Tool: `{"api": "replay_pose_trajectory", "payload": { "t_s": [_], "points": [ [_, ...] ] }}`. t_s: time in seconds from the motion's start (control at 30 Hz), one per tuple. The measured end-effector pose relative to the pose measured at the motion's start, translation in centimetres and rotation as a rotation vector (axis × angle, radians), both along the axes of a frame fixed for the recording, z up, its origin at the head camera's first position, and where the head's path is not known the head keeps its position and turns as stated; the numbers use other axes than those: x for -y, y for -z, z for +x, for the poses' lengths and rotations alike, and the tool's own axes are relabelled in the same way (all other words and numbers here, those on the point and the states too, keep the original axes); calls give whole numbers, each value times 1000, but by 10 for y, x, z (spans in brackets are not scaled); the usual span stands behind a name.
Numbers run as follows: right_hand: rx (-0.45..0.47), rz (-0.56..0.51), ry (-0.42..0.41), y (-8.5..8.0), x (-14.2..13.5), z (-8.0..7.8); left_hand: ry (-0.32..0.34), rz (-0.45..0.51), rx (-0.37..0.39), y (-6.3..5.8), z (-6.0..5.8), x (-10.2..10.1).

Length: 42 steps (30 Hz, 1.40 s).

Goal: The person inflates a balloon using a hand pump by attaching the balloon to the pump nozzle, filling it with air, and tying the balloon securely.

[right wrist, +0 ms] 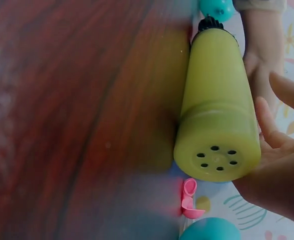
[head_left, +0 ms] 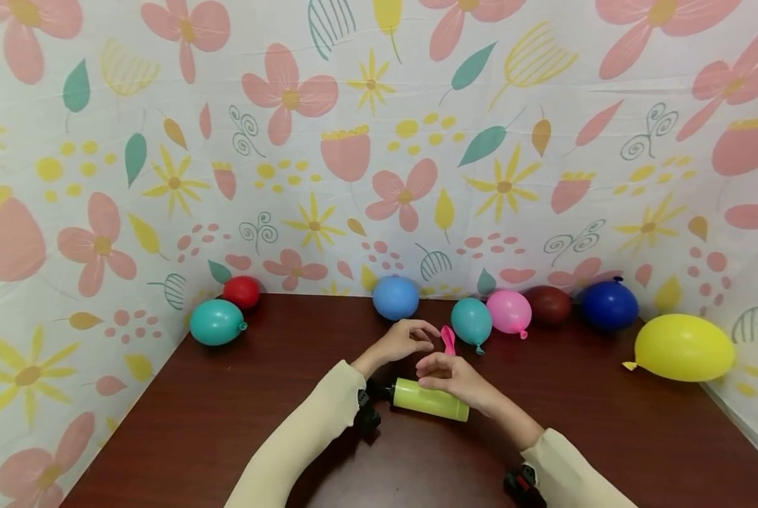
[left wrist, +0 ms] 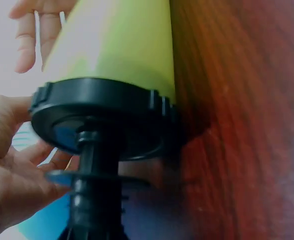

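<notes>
A yellow-green hand balloon pump (head_left: 431,401) lies on its side on the dark wooden table, its black end toward the left. My left hand (head_left: 399,341) hovers just beyond that black end with loosely bent fingers and nothing in them. In the left wrist view, the pump's black cap (left wrist: 94,102) and rod fill the middle. Over the pump's far side is my right hand (head_left: 457,377), fingers relaxed; whether it touches the barrel I cannot tell. A limp pink balloon (head_left: 448,340) lies just past both hands, and shows below the pump's vented end in the right wrist view.
Inflated balloons line the table's back: light blue (head_left: 395,298), teal (head_left: 472,321), pink (head_left: 509,312), maroon (head_left: 548,305) and dark blue (head_left: 610,306). A yellow balloon (head_left: 684,348) sits right; red (head_left: 242,292) and turquoise (head_left: 217,322) ones sit left. A flowered cloth (head_left: 417,254) hangs behind.
</notes>
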State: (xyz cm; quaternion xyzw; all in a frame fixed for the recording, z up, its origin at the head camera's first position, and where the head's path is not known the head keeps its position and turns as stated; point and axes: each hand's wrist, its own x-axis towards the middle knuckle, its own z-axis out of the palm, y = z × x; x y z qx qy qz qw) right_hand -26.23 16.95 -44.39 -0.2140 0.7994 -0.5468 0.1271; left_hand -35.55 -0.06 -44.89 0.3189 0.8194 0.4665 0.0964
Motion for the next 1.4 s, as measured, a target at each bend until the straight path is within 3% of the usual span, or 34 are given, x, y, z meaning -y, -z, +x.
{"api": "replay_pose_trajectory", "payload": {
  "t_s": [0.2, 0.37, 0.63, 1.0, 1.17, 1.4],
  "points": [
    [12, 60, -80, 4, 4, 0, 114, -33, 72, 1, -9, -11],
    [1, 105, -128, 9, 4, 0, 188, -71, 85, 4, -11, -19],
    [2, 171, -179, 8, 1, 0, 171, -151, 88, 12, -14, -24],
    [94, 194, -205, 1, -19, -1, 131, -253, -4, 15, -16, -34],
    [58, 259, -214, -1, -21, 1, 135, -255, -1, 16, -15, -37],
    [5, 345, -204, -2, -16, 3, 167, -354, -44, 17, -14, -44]
  ]
}}
